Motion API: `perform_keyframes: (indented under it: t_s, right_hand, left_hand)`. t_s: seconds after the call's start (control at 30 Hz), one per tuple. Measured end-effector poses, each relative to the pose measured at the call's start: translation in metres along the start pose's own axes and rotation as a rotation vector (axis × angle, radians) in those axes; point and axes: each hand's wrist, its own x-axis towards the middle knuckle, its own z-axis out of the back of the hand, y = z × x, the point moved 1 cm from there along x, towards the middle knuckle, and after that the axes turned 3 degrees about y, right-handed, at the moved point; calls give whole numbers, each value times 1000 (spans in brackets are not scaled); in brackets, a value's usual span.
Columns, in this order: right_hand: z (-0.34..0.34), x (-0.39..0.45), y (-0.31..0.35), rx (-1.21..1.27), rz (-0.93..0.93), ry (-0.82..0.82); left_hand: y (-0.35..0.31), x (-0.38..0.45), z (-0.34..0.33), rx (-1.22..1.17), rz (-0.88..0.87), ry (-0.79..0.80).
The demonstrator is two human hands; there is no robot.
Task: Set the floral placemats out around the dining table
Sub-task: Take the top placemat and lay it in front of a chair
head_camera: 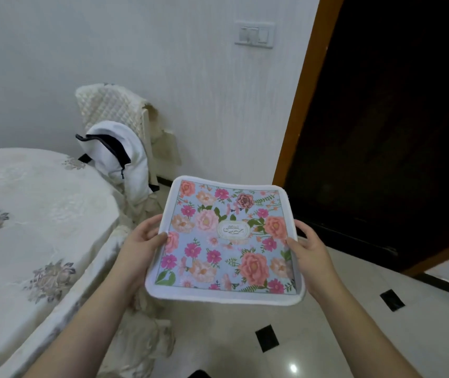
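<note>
A floral placemat (226,241) with a pale blue ground, pink and peach flowers and a white border is held flat in the air in front of me, above the floor and to the right of the table. My left hand (143,238) grips its left edge, thumb on top. My right hand (309,249) grips its right edge the same way. The dining table (27,214) lies at the left under a white embroidered cloth with grey flower motifs. No placemat shows on the visible part of the table.
A chair (114,110) with a quilted cream cover stands at the table's far side against the wall, a white garment with dark trim (125,159) draped over it. A dark doorway (381,118) with a wooden frame is at the right. The glossy tiled floor (327,336) lies below.
</note>
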Motion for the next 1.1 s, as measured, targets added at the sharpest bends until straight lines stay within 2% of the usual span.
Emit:
perform_keyframes:
  t_s: [0.47,0.73,1.1]
  right_hand:
    - [-135,184,70,-157,1,219]
    - [-206,256,107,-196,-15,391]
    - [-315,381,125,-305,-52,758]
  left_hand:
    - [-38,135,75,-149,24,-224]
    - [-55,175,109,-192,38,-356]
    - [-65,222,116,-259,68,-741]
